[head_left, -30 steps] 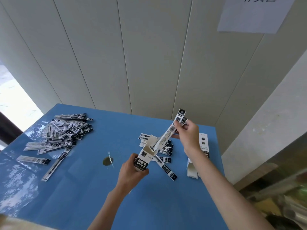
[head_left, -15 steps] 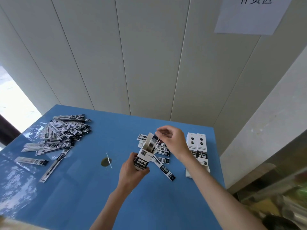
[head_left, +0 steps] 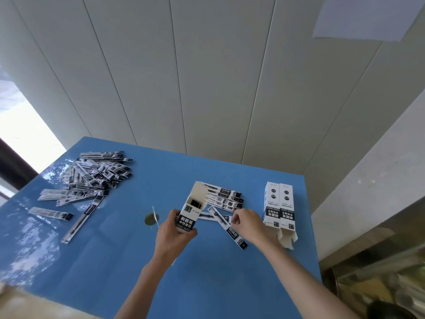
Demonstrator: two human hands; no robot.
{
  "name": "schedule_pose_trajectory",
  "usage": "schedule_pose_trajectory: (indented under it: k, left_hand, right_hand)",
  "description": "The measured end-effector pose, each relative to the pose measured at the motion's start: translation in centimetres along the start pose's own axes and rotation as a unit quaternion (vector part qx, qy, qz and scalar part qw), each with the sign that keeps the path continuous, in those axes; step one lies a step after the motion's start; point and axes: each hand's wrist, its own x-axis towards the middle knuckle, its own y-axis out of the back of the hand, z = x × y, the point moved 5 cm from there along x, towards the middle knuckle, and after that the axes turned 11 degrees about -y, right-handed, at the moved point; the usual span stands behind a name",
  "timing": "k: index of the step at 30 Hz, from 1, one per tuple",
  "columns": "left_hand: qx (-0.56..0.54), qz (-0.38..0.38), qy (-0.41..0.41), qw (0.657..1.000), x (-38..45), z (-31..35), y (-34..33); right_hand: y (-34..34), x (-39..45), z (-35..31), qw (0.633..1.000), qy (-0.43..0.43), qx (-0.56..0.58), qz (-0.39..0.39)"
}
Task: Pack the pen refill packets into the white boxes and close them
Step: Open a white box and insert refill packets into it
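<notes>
My left hand (head_left: 173,236) grips a white box (head_left: 190,210) with black lettering, held tilted above the blue table (head_left: 128,261); its top flap stands open and dark packet ends show inside. My right hand (head_left: 247,223) rests low on the table, fingers pinched on a refill packet (head_left: 227,227) that lies flat and slants toward me. A small stack of refill packets (head_left: 226,199) lies just behind the box. Two more white boxes (head_left: 278,204) lie side by side to the right, one with its near flap open.
A large heap of refill packets (head_left: 92,178) covers the table's far left, with loose ones (head_left: 50,212) nearer me. A small round mark (head_left: 150,219) sits left of my left hand. A panelled wall rises behind the table and a grey ledge runs along the right.
My right hand pushed a packet down into the held box, let it go, then dropped to the table onto another packet. The left hand kept hold of the box.
</notes>
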Motion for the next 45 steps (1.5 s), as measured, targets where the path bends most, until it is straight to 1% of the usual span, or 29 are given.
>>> schedule_pose_trajectory:
  k: [2,4,7,10,13,16,18,23,27,31,36,39,42,43,45]
  left_hand:
    - [0.000,0.004,0.010,1.000,0.0,-0.4,0.4]
    - [0.001,0.006,0.014,1.000,-0.1,-0.6,0.5]
    - [0.002,0.015,0.021,1.000,-0.2,-1.1,0.8]
    - [-0.001,0.013,0.024,1.000,-0.3,-1.5,0.9]
    - [-0.001,0.011,0.026,1.000,-0.3,-1.8,1.0]
    - [-0.001,0.009,0.032,0.999,-0.2,-2.1,1.2]
    - [0.002,0.006,0.035,0.999,-0.2,-2.4,1.4]
    - [0.012,0.007,0.034,0.999,0.0,-2.6,1.8]
    - [0.013,0.003,0.031,0.999,0.0,-2.6,1.9]
    - [0.011,0.002,0.032,0.999,-0.1,-2.8,1.9]
    - [0.010,0.001,0.030,0.999,-0.3,-2.9,2.0]
    - [0.015,0.000,0.028,1.000,-0.4,-2.9,2.0]
    - [0.015,-0.001,0.026,1.000,-0.5,-2.9,1.9]
    - [0.015,-0.002,0.026,1.000,-0.6,-2.8,1.9]
    - [0.012,-0.004,0.029,1.000,-0.7,-2.8,1.7]
  right_hand:
    - [-1.3,0.1,0.5,0.999,-0.019,-0.050,-0.009]
    - [-2.0,0.0,0.9,0.997,-0.034,-0.070,-0.008]
    - [-2.6,0.5,0.6,0.998,-0.020,-0.060,-0.013]
    - [-3.0,0.9,-0.2,0.999,0.014,-0.039,-0.026]
    - [-3.1,1.3,-1.3,0.999,0.035,-0.027,-0.007]
    - [-3.2,1.5,-2.3,0.998,0.051,-0.034,0.025]
    - [-3.3,1.7,-2.6,0.997,0.057,-0.038,0.032]
    - [-3.5,2.2,-2.9,0.997,0.054,-0.050,0.007]
    - [-4.0,2.5,-2.9,0.997,0.032,-0.052,-0.037]
    - [-4.4,2.2,-3.1,0.995,0.042,-0.053,-0.074]
    - [-3.7,1.5,-3.6,0.995,0.049,-0.027,-0.076]
    - [-3.0,0.8,-3.9,0.994,0.051,0.017,-0.095]
    - [-2.6,0.3,-3.8,0.991,0.030,0.065,-0.115]
    - [-2.4,0.1,-3.8,0.990,0.026,0.080,-0.114]
    - [-1.6,-0.3,-4.0,0.990,0.028,0.106,-0.086]
